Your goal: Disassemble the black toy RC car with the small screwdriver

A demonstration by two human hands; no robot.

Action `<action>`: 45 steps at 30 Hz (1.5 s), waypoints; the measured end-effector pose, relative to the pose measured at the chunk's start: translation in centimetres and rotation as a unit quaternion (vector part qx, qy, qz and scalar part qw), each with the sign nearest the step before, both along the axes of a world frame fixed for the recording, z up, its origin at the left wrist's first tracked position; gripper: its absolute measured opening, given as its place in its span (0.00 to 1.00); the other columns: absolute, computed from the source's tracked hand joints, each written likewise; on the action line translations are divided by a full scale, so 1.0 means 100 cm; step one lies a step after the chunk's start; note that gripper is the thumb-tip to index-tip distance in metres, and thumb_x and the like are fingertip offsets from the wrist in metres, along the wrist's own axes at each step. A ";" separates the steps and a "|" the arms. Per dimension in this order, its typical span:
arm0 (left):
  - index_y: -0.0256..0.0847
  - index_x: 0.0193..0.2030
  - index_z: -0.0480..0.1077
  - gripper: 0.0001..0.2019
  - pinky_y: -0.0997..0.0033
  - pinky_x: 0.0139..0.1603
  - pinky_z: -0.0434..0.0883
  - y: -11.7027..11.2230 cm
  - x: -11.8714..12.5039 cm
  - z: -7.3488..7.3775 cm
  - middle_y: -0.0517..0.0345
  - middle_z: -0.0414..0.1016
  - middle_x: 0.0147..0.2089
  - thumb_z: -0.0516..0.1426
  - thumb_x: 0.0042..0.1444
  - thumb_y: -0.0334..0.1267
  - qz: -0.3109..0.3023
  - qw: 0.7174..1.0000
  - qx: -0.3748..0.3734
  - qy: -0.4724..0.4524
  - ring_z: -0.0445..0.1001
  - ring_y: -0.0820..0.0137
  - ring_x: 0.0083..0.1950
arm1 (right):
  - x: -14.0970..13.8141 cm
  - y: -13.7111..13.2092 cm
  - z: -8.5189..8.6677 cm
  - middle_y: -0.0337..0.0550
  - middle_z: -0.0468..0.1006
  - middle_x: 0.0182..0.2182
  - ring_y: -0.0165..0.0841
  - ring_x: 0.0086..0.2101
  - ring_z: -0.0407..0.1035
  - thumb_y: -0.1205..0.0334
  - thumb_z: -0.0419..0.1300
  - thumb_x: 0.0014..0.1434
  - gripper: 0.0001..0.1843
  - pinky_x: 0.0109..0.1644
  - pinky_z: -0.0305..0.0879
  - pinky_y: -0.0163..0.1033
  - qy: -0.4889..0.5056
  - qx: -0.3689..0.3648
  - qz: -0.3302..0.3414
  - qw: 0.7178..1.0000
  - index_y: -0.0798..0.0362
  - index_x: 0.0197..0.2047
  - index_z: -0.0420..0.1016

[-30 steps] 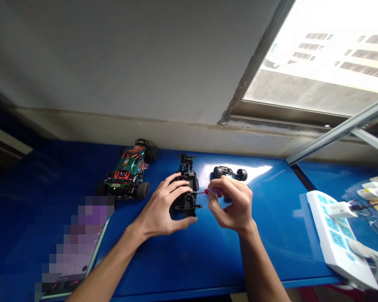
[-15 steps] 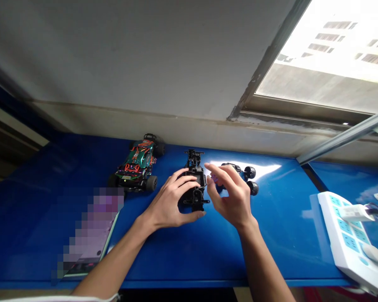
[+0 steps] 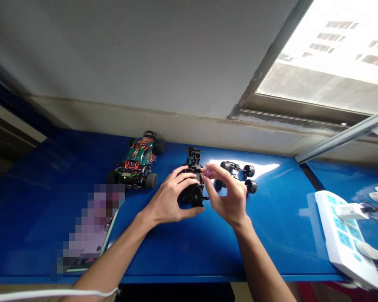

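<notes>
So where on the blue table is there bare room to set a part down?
A broad bare patch of table lies between the right hand and the power strip, a narrower one between the toy car and the black frame. The middle is crowded: left hand over the frame, right hand at its edge, wheels close by.

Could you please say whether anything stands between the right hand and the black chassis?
Nothing visible does; the right hand pinches a purple item at the black chassis, and the left hand rests on its other side.
</notes>
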State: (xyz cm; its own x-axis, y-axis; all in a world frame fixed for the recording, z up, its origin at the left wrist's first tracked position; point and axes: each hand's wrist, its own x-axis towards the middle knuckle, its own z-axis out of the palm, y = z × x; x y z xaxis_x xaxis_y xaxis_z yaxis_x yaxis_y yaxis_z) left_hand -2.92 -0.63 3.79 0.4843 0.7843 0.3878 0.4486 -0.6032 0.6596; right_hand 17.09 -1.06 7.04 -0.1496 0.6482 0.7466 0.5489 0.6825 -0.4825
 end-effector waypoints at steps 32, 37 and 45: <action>0.44 0.58 0.75 0.28 0.36 0.76 0.64 0.003 -0.001 -0.007 0.47 0.76 0.67 0.70 0.55 0.53 0.004 1.000 0.011 0.006 0.60 0.43 0.77 | -0.011 0.007 0.087 0.42 0.78 0.24 0.38 0.24 0.72 0.58 0.45 0.76 0.15 0.30 0.40 0.42 -0.471 -0.202 -0.111 0.852 0.51 0.48 0.71; 0.45 0.61 0.74 0.29 0.34 0.75 0.64 0.003 -0.001 -0.008 0.46 0.75 0.68 0.70 0.56 0.52 0.004 1.000 -0.001 0.008 0.58 0.42 0.78 | -0.010 0.011 0.087 0.40 0.80 0.25 0.39 0.25 0.74 0.66 0.47 0.73 0.20 0.30 0.42 0.42 -0.471 -0.197 -0.066 0.857 0.50 0.64 0.66; 0.46 0.60 0.74 0.28 0.34 0.77 0.62 0.004 -0.001 -0.006 0.48 0.76 0.66 0.70 0.55 0.53 -0.001 1.000 -0.002 0.011 0.59 0.42 0.78 | -0.015 0.013 0.085 0.45 0.81 0.26 0.39 0.27 0.77 0.49 0.43 0.79 0.27 0.30 0.41 0.42 -0.459 -0.213 -0.133 0.852 0.49 0.38 0.77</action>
